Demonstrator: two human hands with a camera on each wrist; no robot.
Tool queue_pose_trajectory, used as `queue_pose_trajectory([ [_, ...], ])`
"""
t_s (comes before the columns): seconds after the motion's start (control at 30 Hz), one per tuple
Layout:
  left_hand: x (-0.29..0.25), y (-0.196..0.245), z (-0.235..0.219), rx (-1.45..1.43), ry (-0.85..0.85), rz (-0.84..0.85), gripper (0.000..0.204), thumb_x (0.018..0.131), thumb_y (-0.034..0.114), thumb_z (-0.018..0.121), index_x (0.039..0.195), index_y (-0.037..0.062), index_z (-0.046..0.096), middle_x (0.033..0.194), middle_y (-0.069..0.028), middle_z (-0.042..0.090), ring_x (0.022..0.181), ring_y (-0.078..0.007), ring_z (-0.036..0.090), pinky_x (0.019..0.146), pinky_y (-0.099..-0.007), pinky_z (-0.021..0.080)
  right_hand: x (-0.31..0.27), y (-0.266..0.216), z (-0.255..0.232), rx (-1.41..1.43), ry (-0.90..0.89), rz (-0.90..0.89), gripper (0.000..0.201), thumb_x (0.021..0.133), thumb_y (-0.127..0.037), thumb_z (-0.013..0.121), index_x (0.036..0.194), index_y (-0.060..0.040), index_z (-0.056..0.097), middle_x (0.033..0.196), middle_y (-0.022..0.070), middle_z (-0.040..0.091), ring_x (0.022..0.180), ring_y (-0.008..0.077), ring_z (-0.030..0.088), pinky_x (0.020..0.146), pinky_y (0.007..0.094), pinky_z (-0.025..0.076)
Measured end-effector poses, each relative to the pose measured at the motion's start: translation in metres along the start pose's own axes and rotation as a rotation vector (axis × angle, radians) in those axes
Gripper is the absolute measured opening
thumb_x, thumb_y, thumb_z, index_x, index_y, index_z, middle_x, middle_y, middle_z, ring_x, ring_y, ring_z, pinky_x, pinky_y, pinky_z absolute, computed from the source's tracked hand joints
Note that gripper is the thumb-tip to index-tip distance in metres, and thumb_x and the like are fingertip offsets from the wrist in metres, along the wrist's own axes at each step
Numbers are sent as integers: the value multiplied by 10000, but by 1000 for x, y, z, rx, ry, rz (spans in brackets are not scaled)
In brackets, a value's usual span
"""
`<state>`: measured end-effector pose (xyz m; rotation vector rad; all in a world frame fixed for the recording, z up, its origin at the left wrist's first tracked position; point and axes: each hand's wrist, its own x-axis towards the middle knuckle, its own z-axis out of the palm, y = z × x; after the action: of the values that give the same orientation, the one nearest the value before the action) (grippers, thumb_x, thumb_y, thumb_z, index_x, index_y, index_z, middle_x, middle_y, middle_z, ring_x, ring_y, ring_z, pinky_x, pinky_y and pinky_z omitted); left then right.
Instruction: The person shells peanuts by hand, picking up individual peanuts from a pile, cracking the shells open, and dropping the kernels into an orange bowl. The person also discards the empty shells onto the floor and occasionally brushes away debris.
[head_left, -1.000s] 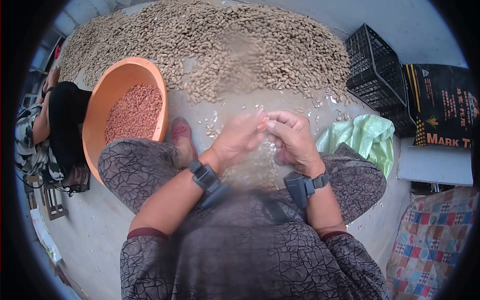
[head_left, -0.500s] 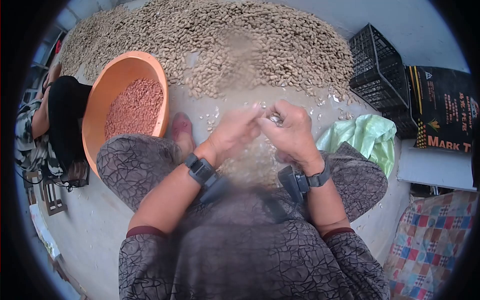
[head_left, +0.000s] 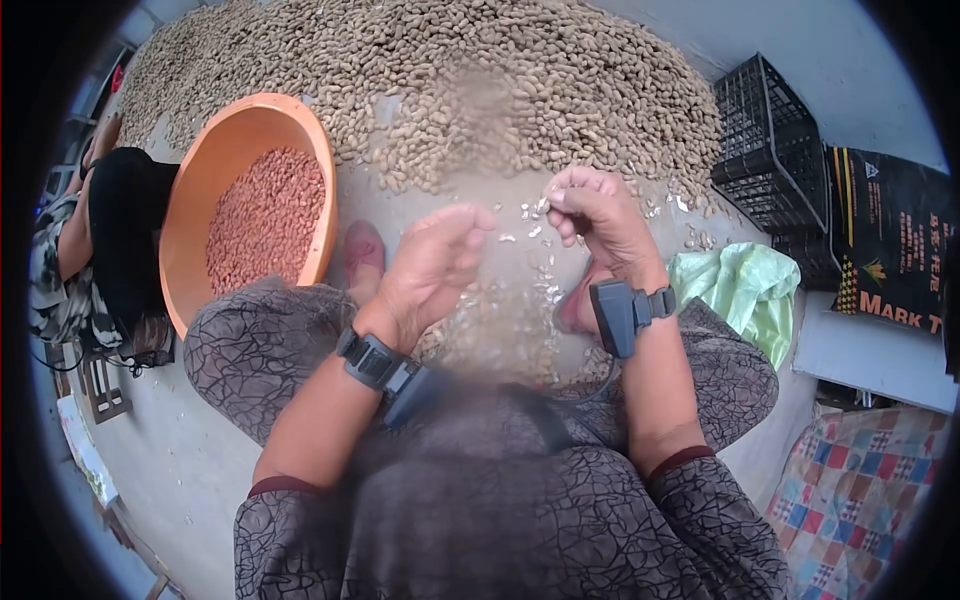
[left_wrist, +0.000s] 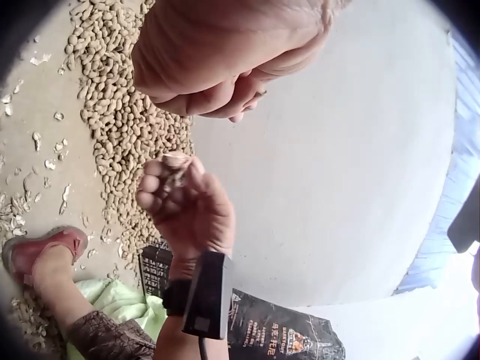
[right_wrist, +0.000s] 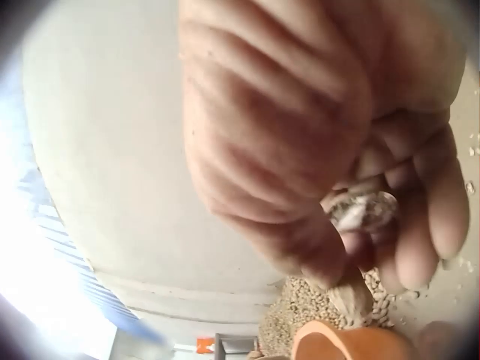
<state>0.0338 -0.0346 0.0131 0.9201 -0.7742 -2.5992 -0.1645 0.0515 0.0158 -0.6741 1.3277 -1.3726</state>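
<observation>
My right hand (head_left: 610,215), raised over the floor, pinches a tan peanut (right_wrist: 351,300) in its shell between thumb and fingers. Inside its curled fingers sits a split peanut shell (right_wrist: 364,211) with a pale inside. My left hand (head_left: 437,262) is apart from it, over the space between the legs. Its fingers (left_wrist: 217,97) curl inward in the left wrist view, hiding the palm; I cannot tell whether it holds anything. Left of the left leg stands an orange basin (head_left: 185,235) partly filled with reddish shelled peanuts (head_left: 268,220).
A broad heap of unshelled peanuts (head_left: 420,80) lies along the wall. Empty shells (head_left: 545,275) litter the floor between the red shoes. To the right are black crates (head_left: 770,140), a black printed bag (head_left: 890,230) and a green sack (head_left: 740,285). Another person (head_left: 125,220) sits at far left.
My hands, together earlier around a reddish kernel, have separated. The left has moved left and down, the right up and to the right, where a peanut in its shell now shows.
</observation>
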Motion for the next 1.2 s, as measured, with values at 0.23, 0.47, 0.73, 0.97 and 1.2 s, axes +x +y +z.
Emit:
queue_pose_trajectory([
  [0.23,3,8,-4,-46,170,47,229,945,199,465,930,-11,555,670,7,491,468,-34,338,396,-164,258,74,95,-44,-340,-34,298,504,859,-309,566,1177,71,473,1117,220,526,1045,291,516,881,348,434],
  [0.47,13,12,3,-49,231,15,223,942,206,471,908,8,568,658,12,496,470,-46,349,408,-178,247,148,196,-87,580,179,382,630,962,-329,373,1355,110,153,1354,297,304,1232,364,391,1039,427,336],
  [0.73,38,29,7,163,369,11,233,951,206,459,900,16,583,674,11,504,529,-58,403,478,-175,313,220,230,-73,753,383,456,684,959,-394,348,1371,96,106,1399,280,232,1285,367,308,1070,459,274],
  [0.97,52,32,6,-30,445,-105,228,951,185,451,892,10,583,673,4,502,541,-65,417,498,-178,335,259,201,-50,1186,288,319,367,919,-312,471,1157,-35,440,1129,163,492,1004,307,504,921,460,416],
  [1.2,50,29,10,-32,426,-63,219,945,183,465,894,6,584,678,0,511,543,-72,429,506,-180,346,252,224,-74,1360,166,471,279,860,-155,530,1117,-50,503,1007,117,550,877,235,555,757,399,503],
])
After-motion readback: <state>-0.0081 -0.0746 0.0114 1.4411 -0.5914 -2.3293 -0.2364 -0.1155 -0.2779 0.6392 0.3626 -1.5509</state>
